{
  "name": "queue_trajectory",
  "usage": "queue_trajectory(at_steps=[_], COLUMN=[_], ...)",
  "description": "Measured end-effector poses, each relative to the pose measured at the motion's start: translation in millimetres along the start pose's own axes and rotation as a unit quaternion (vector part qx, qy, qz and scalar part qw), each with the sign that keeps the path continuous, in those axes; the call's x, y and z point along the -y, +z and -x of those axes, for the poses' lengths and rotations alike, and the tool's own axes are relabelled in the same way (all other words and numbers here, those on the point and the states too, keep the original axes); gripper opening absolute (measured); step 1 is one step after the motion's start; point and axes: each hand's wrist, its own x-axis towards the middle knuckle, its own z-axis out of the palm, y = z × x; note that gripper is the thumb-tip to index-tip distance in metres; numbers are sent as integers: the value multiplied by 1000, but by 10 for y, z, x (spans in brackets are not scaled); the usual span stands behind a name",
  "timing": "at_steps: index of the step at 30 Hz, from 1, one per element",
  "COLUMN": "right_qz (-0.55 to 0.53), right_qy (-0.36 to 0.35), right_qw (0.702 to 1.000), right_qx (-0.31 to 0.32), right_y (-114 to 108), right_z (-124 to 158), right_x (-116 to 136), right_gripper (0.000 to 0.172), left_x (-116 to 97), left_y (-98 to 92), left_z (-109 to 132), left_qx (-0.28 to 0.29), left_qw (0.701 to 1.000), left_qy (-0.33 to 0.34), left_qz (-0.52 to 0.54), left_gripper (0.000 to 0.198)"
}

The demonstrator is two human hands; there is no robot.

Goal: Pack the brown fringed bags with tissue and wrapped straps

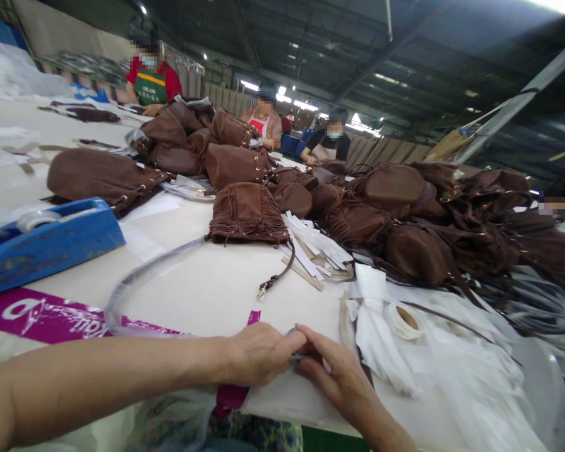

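Observation:
My left hand (258, 353) and my right hand (334, 371) meet at the near edge of the white table (183, 276). Between their closed fingertips is a small greyish piece, perhaps the end of the plastic-wrapped strap; most of it is hidden. A fringed brown bag (245, 213) lies just beyond them. From its left side a strap in clear plastic (122, 292) curves toward my left forearm. On its right side hangs a short brown strap with a gold clasp (262, 291).
A blue tape dispenser (51, 242) stands at left by a purple printed strip (51, 317). Brown bags (395, 185) are heaped across the back and right. Paper strips (311, 245), a white roll (405, 320) and white wrapping (461, 364) lie at right. Several people work beyond.

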Motion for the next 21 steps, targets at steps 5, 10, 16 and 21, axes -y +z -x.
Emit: queue_trajectory(at_steps=[5, 10, 16, 21], right_qz=[-1, 97, 128, 65], right_qy=[14, -3, 50, -62], right_qw=[1000, 995, 990, 995], right_qx=[4, -36, -35, 52], right_y=[-57, 22, 173, -23], right_z=[-44, 19, 101, 89], right_x=[16, -4, 22, 30], right_gripper=[43, 53, 82, 70], left_x=[317, 154, -297, 111], left_y=[-165, -33, 190, 1], left_z=[-104, -265, -212, 19], left_qx=[-2, -47, -46, -90], left_qw=[989, 986, 996, 981], left_qy=[121, 119, 0, 148], left_qz=[-79, -107, -71, -89], left_gripper=[19, 6, 9, 13])
